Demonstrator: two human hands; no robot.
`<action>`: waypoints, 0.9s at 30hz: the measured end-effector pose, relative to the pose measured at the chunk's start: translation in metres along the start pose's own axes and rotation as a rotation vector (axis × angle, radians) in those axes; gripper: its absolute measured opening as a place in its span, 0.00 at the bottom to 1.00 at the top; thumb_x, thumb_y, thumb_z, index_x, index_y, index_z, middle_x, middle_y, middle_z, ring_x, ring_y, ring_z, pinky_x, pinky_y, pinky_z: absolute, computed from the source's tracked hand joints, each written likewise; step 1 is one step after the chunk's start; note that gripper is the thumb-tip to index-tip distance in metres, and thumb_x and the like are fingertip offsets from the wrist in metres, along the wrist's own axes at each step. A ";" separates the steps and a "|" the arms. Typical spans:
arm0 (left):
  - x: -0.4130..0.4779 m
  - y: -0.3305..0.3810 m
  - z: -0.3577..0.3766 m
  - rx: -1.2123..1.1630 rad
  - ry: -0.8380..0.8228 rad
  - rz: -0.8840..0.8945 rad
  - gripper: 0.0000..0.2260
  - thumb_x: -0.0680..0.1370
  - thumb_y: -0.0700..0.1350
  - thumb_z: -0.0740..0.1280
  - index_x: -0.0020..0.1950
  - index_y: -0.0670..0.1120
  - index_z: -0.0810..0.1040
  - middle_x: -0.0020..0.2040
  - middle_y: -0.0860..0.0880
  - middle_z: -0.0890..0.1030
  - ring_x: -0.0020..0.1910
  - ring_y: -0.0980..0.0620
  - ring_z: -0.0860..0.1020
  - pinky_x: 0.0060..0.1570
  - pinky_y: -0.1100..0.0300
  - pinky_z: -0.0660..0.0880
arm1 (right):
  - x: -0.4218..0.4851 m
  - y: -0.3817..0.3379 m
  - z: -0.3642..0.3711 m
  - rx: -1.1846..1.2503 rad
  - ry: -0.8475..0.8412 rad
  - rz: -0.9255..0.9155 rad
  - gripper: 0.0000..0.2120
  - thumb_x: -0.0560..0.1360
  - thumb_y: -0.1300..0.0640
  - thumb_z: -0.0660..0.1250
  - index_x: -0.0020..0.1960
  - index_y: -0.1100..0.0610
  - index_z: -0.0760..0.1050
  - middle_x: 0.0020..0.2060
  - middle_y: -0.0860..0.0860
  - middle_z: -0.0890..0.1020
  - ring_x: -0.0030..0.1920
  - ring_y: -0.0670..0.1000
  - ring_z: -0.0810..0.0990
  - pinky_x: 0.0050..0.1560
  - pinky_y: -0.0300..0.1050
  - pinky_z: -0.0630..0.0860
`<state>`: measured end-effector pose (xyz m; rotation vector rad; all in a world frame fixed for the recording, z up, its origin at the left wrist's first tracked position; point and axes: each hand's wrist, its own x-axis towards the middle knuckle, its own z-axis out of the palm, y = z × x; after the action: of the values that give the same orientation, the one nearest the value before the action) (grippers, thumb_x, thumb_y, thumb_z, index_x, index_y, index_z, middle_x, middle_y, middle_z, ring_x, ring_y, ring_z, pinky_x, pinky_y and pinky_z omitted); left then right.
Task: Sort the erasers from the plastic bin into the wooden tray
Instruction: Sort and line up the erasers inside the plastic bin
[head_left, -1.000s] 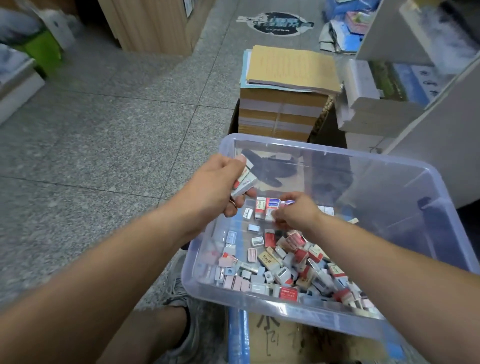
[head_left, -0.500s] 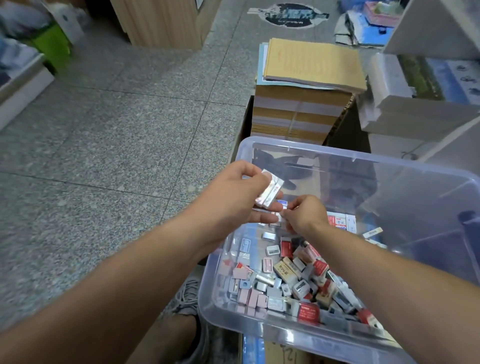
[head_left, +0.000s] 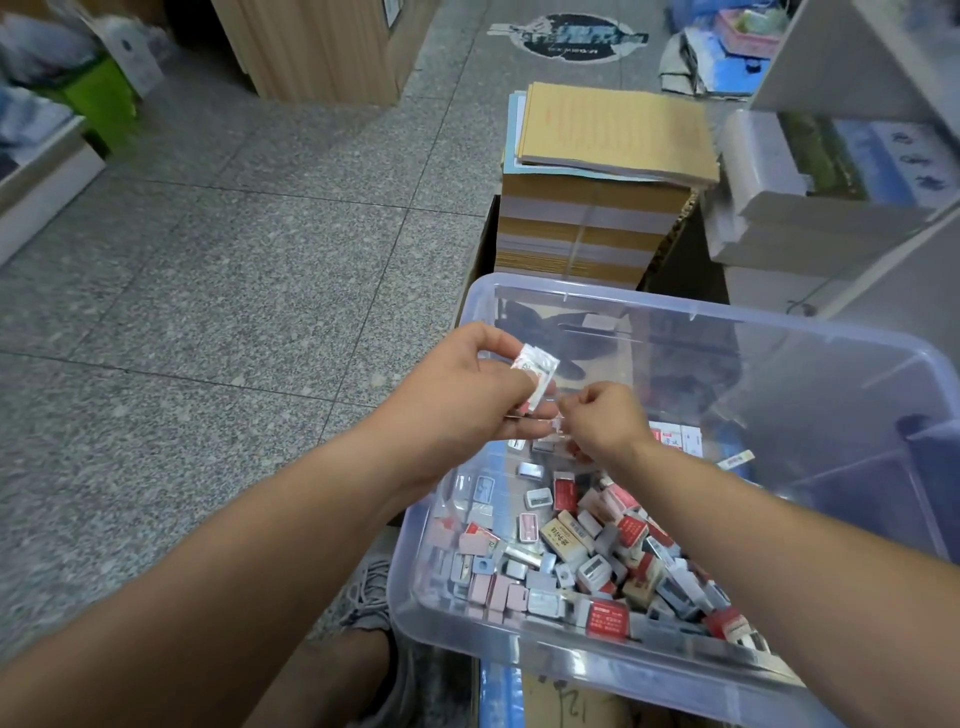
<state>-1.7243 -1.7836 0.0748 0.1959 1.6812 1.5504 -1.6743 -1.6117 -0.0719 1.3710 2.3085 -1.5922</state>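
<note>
Our left hand (head_left: 457, 405) w/ grip curled round a few small white-and-red wrapped erasers (head_left: 535, 376) hovers over the clear plastic bin (head_left: 675, 314); right hand (head_left: 605, 423) pinches a small pale piece (head_left: 559, 425) nxt to them.

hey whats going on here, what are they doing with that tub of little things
A person is sorting through a clear plastic bin that holds a heap of small wrapped erasers. The left hand grips a few picked erasers above the bin's left side. The right hand pinches a small piece right beside them, probably another eraser being added to that bunch. No wooden tray is in view, so nothing shows as sorted yet.
</note>
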 end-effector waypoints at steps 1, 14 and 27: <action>0.000 -0.001 0.000 0.016 -0.006 0.014 0.07 0.81 0.33 0.66 0.55 0.41 0.71 0.53 0.34 0.83 0.48 0.44 0.86 0.45 0.56 0.84 | -0.007 -0.009 -0.007 0.085 -0.018 -0.029 0.14 0.80 0.51 0.66 0.41 0.60 0.78 0.35 0.60 0.82 0.30 0.57 0.80 0.32 0.52 0.78; -0.005 -0.017 0.015 0.447 0.077 0.192 0.13 0.74 0.47 0.77 0.49 0.50 0.73 0.40 0.47 0.84 0.36 0.49 0.85 0.47 0.40 0.82 | -0.087 -0.052 -0.081 0.502 -0.313 -0.108 0.11 0.80 0.54 0.67 0.54 0.62 0.81 0.39 0.57 0.84 0.33 0.50 0.82 0.30 0.40 0.79; 0.006 -0.015 0.014 0.221 0.151 0.171 0.09 0.81 0.32 0.65 0.51 0.47 0.75 0.50 0.43 0.79 0.41 0.51 0.86 0.47 0.57 0.83 | 0.007 0.014 -0.016 0.039 -0.017 0.142 0.13 0.71 0.62 0.80 0.49 0.60 0.77 0.38 0.61 0.86 0.36 0.58 0.86 0.41 0.56 0.85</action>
<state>-1.7136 -1.7728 0.0602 0.3527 2.0000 1.5317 -1.6622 -1.5937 -0.0781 1.4870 2.1284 -1.6083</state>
